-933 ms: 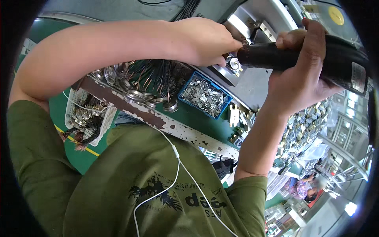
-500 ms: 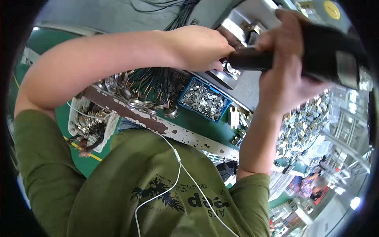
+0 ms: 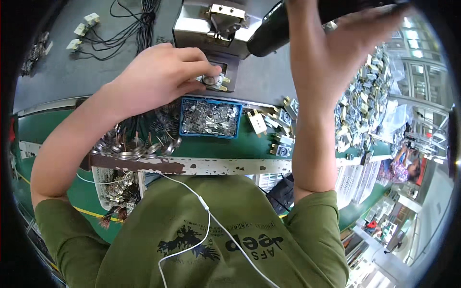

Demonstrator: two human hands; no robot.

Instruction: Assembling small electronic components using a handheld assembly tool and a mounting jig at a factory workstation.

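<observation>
At the front edge of the grey bench, my left hand (image 3: pixel 161 72) has its thumb and index finger closed on a small plug part (image 3: pixel 221 82). The part has brass pins and a round metal piece, and lies in a metal fixture (image 3: pixel 233 72); my fingertips hide some of it. Up at the right, my right hand (image 3: pixel 324 57) is around a black power screwdriver (image 3: pixel 271 36), blurred by motion. Its tapered nose points down to the left, apart from the plug part. The upper frame edge cuts off my right fingers and the tool's body.
A blue tray (image 3: pixel 238 122) of small metal pieces stands below the fixture. A steel machine block (image 3: pixel 192 29) rises behind it. Loose plug parts (image 3: pixel 283 139) lie right of the tray, with a large pile (image 3: pixel 365 96) beyond. Black cords (image 3: pixel 146 24) and coiled cables (image 3: pixel 139 149) lie left.
My right hand and the screwdriver have moved up and away from the plug part. My left hand stays at the part. The whole view has turned, so the bench edge now lies level.
</observation>
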